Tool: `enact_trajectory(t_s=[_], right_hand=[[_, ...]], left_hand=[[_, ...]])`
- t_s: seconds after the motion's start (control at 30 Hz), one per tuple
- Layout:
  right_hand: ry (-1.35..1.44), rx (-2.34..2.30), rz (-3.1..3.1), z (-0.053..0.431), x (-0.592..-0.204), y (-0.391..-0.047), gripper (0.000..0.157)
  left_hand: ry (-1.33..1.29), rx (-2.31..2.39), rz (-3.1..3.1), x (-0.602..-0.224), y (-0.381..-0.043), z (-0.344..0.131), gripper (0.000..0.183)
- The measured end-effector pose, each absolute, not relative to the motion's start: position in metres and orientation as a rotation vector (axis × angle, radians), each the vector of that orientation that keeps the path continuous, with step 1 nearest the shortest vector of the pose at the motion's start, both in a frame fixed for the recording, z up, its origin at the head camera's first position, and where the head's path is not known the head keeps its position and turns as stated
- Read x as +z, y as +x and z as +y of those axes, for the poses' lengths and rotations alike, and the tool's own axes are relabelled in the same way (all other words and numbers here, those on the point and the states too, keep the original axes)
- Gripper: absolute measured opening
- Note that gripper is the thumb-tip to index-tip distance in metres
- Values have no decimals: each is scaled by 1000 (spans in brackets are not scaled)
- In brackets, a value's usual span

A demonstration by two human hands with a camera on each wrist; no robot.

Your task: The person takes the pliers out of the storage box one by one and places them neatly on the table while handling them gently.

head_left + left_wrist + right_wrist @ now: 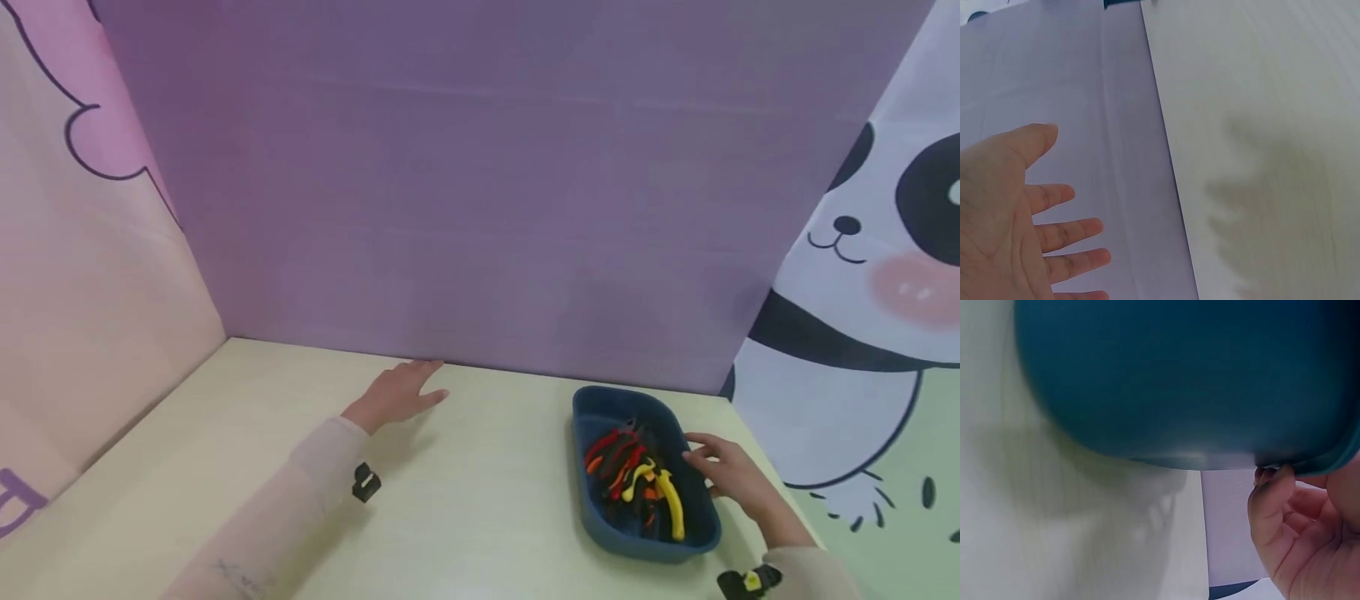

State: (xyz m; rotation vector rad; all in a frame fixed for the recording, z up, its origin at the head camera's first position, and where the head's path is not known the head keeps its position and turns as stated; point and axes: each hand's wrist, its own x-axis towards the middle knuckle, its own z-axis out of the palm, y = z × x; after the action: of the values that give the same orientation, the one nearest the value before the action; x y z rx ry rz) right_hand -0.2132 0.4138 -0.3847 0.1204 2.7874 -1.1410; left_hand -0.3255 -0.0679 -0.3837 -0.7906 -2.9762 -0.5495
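A dark blue plastic bin (651,548) sits at the right of the table, with pliers (622,462) in it whose handles are red, orange, black and yellow. My right hand (727,473) grips the bin's right rim; in the right wrist view its fingers (1272,494) are bent at the rim, beside the blue outer wall (1166,394). Away to the left, my left hand (397,396) hovers above the table near its back edge, holding nothing. Its fingers are straight and spread in the left wrist view, thumb (1038,140) apart.
The pale table (480,483) meets a purple back panel (480,208) along its far edge. A pinkish panel (90,292) stands at the left. On the right is a panel with a printed panda (862,333), close beyond my right hand.
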Motion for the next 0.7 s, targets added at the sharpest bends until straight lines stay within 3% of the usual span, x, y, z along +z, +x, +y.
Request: enact_trajectory(t_s=[0.7], right_hand=[[229,-1233,2716,414,-388,-214,56]], left_hand=[[-1031,-414,-2882,-367,-314,6,61]])
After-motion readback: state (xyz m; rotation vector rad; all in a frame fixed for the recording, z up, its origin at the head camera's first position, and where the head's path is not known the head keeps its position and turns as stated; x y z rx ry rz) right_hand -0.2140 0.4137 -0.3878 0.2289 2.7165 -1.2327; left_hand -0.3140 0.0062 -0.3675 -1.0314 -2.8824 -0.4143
